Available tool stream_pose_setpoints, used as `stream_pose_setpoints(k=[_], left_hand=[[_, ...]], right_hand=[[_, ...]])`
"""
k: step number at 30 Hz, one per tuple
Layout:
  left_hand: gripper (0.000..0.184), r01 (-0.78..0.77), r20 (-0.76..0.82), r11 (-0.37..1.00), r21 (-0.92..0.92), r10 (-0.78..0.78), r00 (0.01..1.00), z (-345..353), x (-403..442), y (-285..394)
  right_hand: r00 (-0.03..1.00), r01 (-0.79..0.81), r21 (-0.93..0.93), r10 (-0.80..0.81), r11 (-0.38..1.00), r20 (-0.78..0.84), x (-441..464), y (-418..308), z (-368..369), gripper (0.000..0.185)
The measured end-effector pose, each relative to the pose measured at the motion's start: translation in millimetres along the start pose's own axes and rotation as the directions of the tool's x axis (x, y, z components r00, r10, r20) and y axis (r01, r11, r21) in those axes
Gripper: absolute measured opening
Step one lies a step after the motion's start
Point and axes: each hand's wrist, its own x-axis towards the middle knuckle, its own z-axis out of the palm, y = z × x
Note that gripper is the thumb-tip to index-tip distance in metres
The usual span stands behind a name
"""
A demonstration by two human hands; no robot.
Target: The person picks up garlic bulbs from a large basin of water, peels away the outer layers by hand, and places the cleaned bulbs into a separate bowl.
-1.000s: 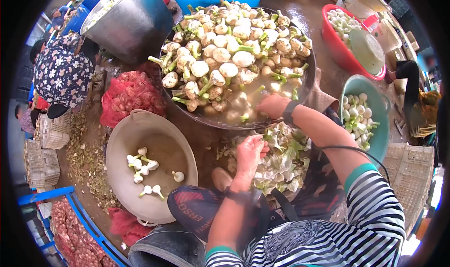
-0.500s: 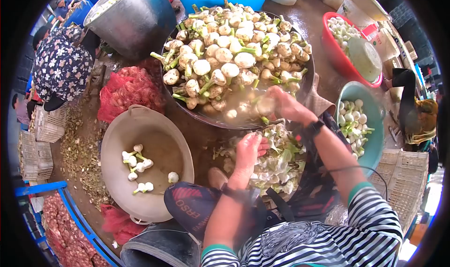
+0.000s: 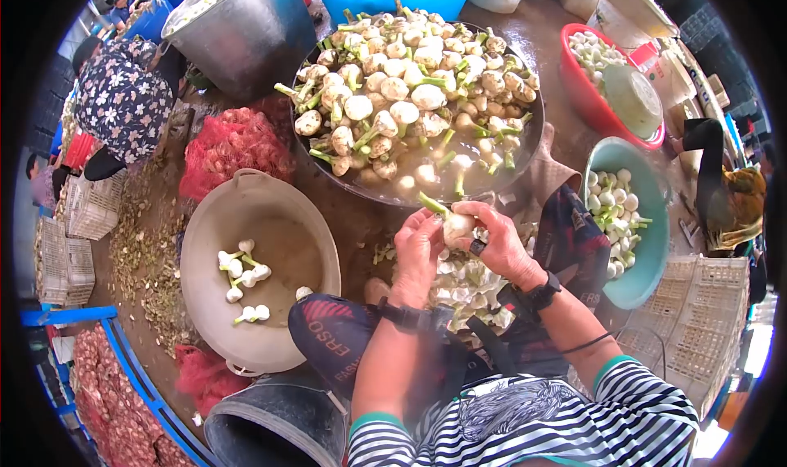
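Note:
A garlic bulb (image 3: 456, 228) with a short green stem is held between both hands, just in front of a wide dark pan (image 3: 537, 143). My left hand (image 3: 416, 254) is closed at the bulb's left side, by the stem. My right hand (image 3: 502, 244) is wrapped round its right side, a dark band on one finger. Soil-stained garlic bulbs (image 3: 410, 82) are heaped in the pan, some lying in muddy water. Under my hands, between the legs, lies a pile of garlic skins (image 3: 459, 285).
A grey basin (image 3: 201, 254) with several white bulbs (image 3: 246, 272) stands left; a teal basin (image 3: 656, 254) of garlic stands right. Beyond are a red basin (image 3: 574, 78), a metal pot (image 3: 246, 41) and a red net sack (image 3: 238, 151). Another person (image 3: 123, 98) bends at left.
My right hand has come out of the muddy water toward me with a garlic bulb. My left hand, previously unfilled, has risen to meet it and now grips the bulb too.

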Motion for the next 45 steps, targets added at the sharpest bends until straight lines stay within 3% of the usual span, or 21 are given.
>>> stream_pose_setpoints(k=[5,8,10,13,18,20,22,23,24,25,27,28,29,32,35,36,38,41,43,45], left_hand=[[0.016,0.039,0.068,0.979,0.199,-0.053,0.996,-4,1,2],[0.016,-0.004,-0.008,0.963,0.269,0.006,1.000,-9,3,-3],[0.011,-0.076,-0.068,0.976,0.202,0.091,0.994,-15,8,-15],[0.006,-0.068,-0.123,0.983,0.168,0.089,0.988,-19,9,-21],[0.023,-0.049,-0.141,0.993,0.112,0.064,0.988,-12,7,-16],[0.029,-0.086,-0.096,0.994,0.070,0.093,0.991,-8,8,-12],[0.033,-0.154,-0.134,0.983,0.097,0.166,0.977,-4,9,-10],[0.032,-0.174,-0.145,0.980,0.094,0.186,0.972,-5,10,-11],[0.031,-0.193,-0.155,0.977,0.091,0.205,0.966,-5,11,-12],[0.030,-0.214,-0.164,0.973,0.090,0.226,0.960,-5,11,-13],[0.029,-0.178,-0.127,0.981,0.076,0.187,0.974,-8,10,-10],[0.029,-0.159,-0.106,0.985,0.068,0.166,0.980,-7,9,-9],[0.028,-0.127,-0.124,0.991,0.045,0.131,0.984,-3,7,-8],[0.028,-0.094,-0.161,0.996,-0.003,0.093,0.983,-9,10,-7],[0.031,-0.050,-0.098,0.992,0.116,0.062,0.993,-9,10,-7],[0.032,-0.039,-0.039,0.985,0.170,0.046,0.998,-7,8,-10],[0.032,-0.031,0.078,0.960,0.280,0.010,0.997,-1,3,-13],[0.045,-0.057,0.128,0.966,0.253,0.025,0.991,10,-4,-7],[0.043,0.011,0.190,0.984,0.180,-0.045,0.981,10,-6,-1],[0.033,-0.088,0.154,0.945,0.315,0.040,0.987,11,-6,-6]], right_hand=[[0.978,0.206,-0.178,-0.197,0.962,0.070,-6,3,4,0.049],[0.964,0.257,-0.257,-0.230,0.932,0.133,-7,0,11,0.059],[0.950,0.313,-0.329,-0.294,0.891,0.106,-10,-9,20,0.065],[0.966,0.252,-0.405,-0.206,0.879,0.155,-20,2,29,0.070],[0.952,0.300,-0.466,-0.235,0.832,0.194,-20,10,27,0.063],[0.951,0.298,-0.226,-0.309,0.927,-0.011,-14,13,23,0.058],[0.977,0.163,-0.014,-0.163,0.987,-0.134,-13,9,21,0.053],[0.995,0.037,0.294,-0.010,0.955,-0.094,-13,10,21,0.050],[0.992,-0.097,0.567,0.125,0.818,-0.011,-13,13,20,0.047],[0.968,-0.223,0.775,0.225,0.591,0.107,-13,17,19,0.043],[0.897,-0.372,0.923,0.292,0.099,0.331,-7,45,17,0.041],[0.853,-0.411,0.897,0.277,-0.164,0.442,-6,60,15,0.040],[0.833,-0.435,0.892,0.320,-0.127,0.452,-3,64,13,0.041],[0.866,-0.464,0.803,0.383,0.374,0.322,2,17,-5,0.048],[0.967,-0.230,0.485,0.144,0.844,0.209,-4,4,-17,0.050],[0.967,-0.241,0.353,0.193,0.904,0.164,-2,6,-8,0.051],[0.865,-0.501,0.527,0.407,0.687,0.292,1,-1,-13,0.040],[0.805,-0.542,0.751,0.488,0.377,0.336,-5,27,-3,0.029],[0.818,-0.561,0.608,0.487,0.562,0.306,-5,25,-6,0.025],[0.872,-0.490,0.494,0.419,0.719,0.255,-4,23,-8,0.026]])
